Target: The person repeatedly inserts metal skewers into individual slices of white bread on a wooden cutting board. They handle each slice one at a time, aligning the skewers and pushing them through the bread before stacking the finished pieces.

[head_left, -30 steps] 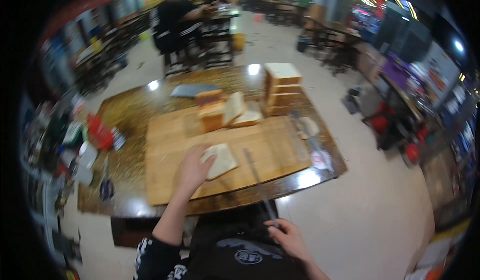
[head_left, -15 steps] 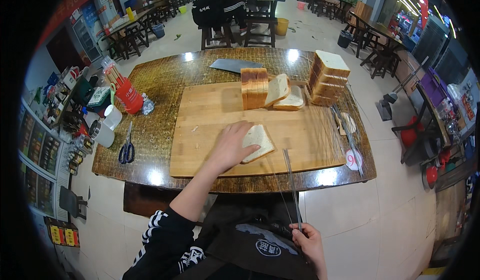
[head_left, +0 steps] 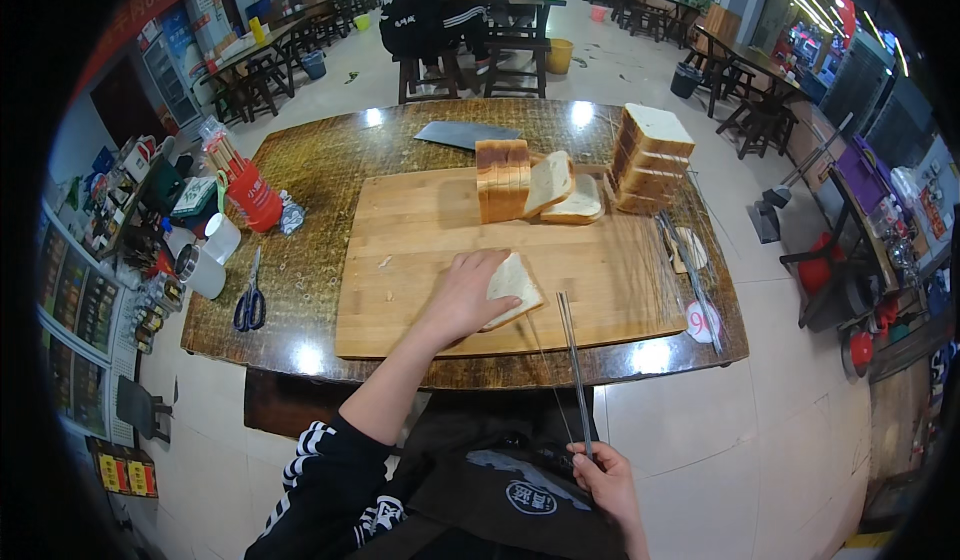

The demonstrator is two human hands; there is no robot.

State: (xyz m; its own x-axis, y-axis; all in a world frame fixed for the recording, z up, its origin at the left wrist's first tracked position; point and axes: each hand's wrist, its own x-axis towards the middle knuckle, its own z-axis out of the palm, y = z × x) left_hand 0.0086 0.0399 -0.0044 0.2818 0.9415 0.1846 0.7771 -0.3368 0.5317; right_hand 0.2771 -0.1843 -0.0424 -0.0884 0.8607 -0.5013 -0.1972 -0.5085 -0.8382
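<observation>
My left hand [head_left: 463,298] lies over a slice of white bread [head_left: 512,285] on the wooden cutting board [head_left: 410,260], thumb on its face and fingers at its far side. Close to my apron, my right hand [head_left: 607,480] pinches several thin metal skewers [head_left: 577,375]. One of them slants away from the bundle up to the slice's near edge; whether its tip is inside the bread cannot be made out. Farther back on the board stands a row of upright slices [head_left: 503,182], with a leaning slice [head_left: 550,182] and a flat slice [head_left: 577,203] beside it.
A tall bread stack [head_left: 652,157] stands at the board's far right corner, loose skewers [head_left: 690,270] below it. A cleaver [head_left: 465,135] lies behind the board. Scissors [head_left: 251,295], a red container of sticks [head_left: 250,195] and a white cup [head_left: 221,235] are at left.
My right hand has shifted slightly left and up with the skewers. My left hand stays on the bread slice. The whole view has moved a little.
</observation>
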